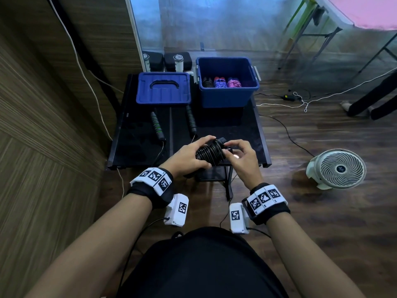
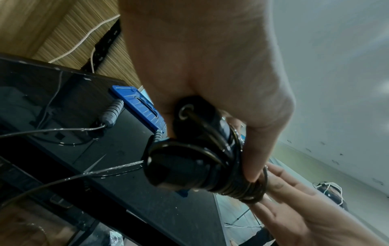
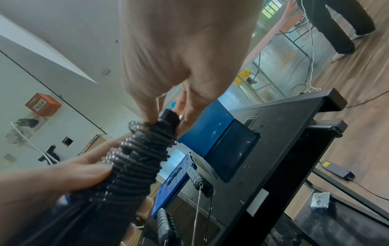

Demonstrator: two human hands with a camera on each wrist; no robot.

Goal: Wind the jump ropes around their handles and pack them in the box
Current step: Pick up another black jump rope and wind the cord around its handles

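My left hand (image 1: 187, 157) is wrapped around a black jump rope bundle (image 1: 209, 152), its cord wound in tight coils over the paired handles; my fingers curl over the top and my thumb clamps underneath. My right hand (image 1: 241, 157) pinches the far end of the bundle, fingertips (image 3: 148, 114) pressed on the last coil beside the handle cap (image 3: 169, 117). I hold it above the near edge of the black table (image 1: 247, 134). Beyond my grip and to its left, an unwound jump rope lies on the table, its two black handles (image 1: 155, 123) apart, thin cable trailing toward me. Farther out sits the blue lid (image 1: 163, 88), and to its right the open blue box (image 1: 227, 95) with three wound ropes (image 1: 221, 82) inside.
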